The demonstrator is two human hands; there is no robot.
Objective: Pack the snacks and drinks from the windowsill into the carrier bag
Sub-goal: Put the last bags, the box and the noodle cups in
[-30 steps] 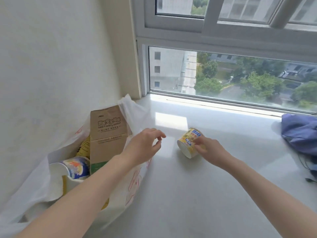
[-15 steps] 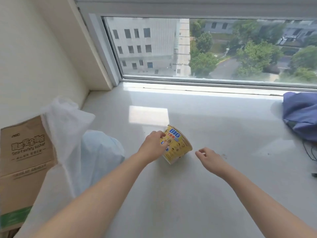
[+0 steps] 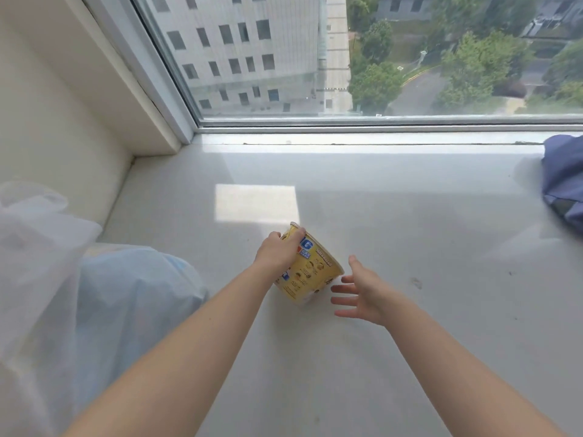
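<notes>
A yellow instant-noodle cup (image 3: 310, 272) lies tilted on its side on the white windowsill (image 3: 410, 231). My left hand (image 3: 279, 252) grips the cup from the left, fingers curled over its upper end. My right hand (image 3: 362, 290) hovers just right of the cup with fingers spread and straight, holding nothing. The white plastic carrier bag (image 3: 47, 279) bulges at the left edge; its opening and contents are out of sight.
A blue-purple cloth bag (image 3: 564, 187) lies at the right edge of the sill. The window glass and frame (image 3: 347, 124) run along the back, and a cream wall (image 3: 63, 121) closes the left side.
My right hand let go of the cup and opened; my left hand took hold of it. The view swung down and right, so the brown box in the bag left the frame.
</notes>
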